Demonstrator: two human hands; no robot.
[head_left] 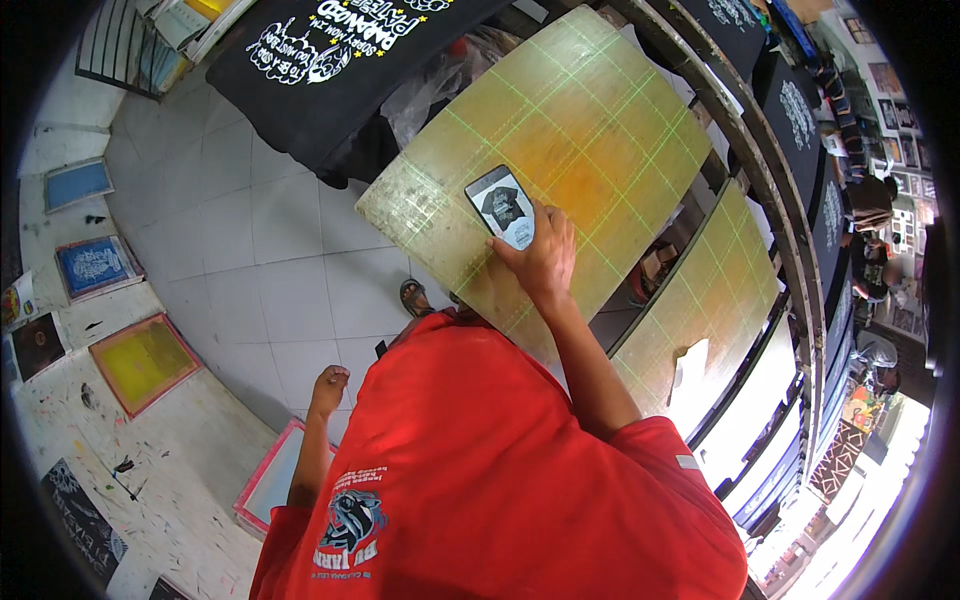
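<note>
My right hand [545, 262] grips a smartphone [503, 208] by its lower end, thumb on one side and fingers on the other. The lit screen shows a picture of a dark T-shirt. Below the phone lies a worn yellowish board [430, 200] marked with green grid lines; whether the phone touches it I cannot tell. My left hand [331, 388] hangs low beside my red shirt, over the tiled floor, with its fingers curled in and no object visible in them.
A black printed T-shirt [300, 110] is spread beyond the board. More grid-marked boards [690, 310] line a curved metal rail [745, 130] on the right. Framed printing screens [146, 364] lean along the paint-spotted left wall. People [872, 205] are far off at right.
</note>
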